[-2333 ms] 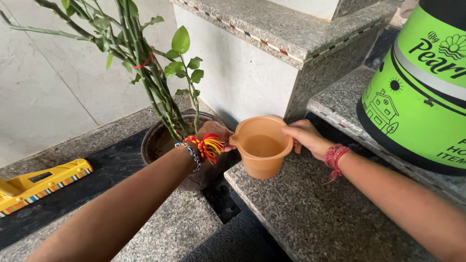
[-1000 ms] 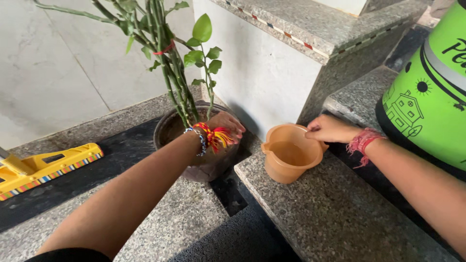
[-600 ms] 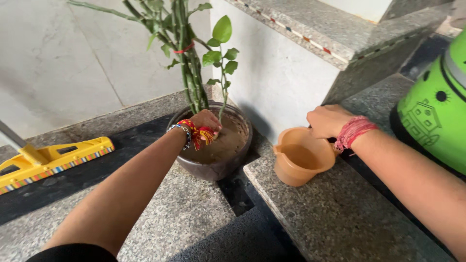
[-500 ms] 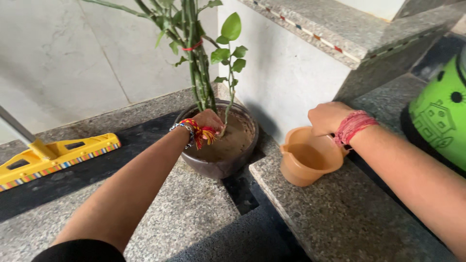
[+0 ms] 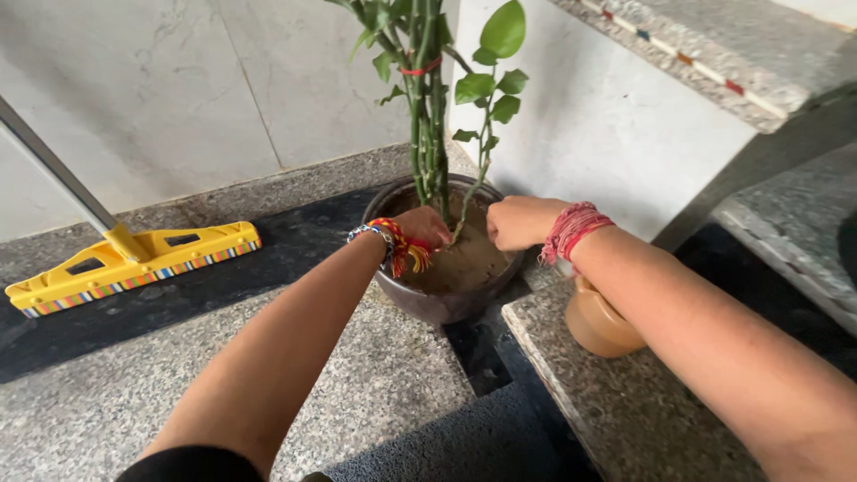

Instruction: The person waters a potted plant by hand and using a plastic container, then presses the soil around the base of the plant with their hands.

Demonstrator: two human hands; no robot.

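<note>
A dark round pot (image 5: 427, 306) filled with brown soil (image 5: 460, 264) stands on the granite floor in the corner. Thick green stalks (image 5: 427, 134) tied with a red band rise from it, next to a thin leafy stem (image 5: 488, 98). My left hand (image 5: 427, 225), with coloured thread bands on the wrist, rests on the soil at the base of the stalks, its fingers curled and partly hidden. My right hand (image 5: 516, 221) is closed in a fist over the pot's right rim, beside the thin stem. An orange plastic mug (image 5: 600, 323) sits on the step under my right forearm.
A yellow floor wiper head (image 5: 134, 259) with a grey handle lies on the floor to the left. A raised granite step (image 5: 625, 411) runs along the right. A white wall and a granite ledge (image 5: 714, 54) stand behind the pot.
My right hand set the orange mug on the step, let go of it and moved left to the pot. My left hand has stayed at the base of the stalks.
</note>
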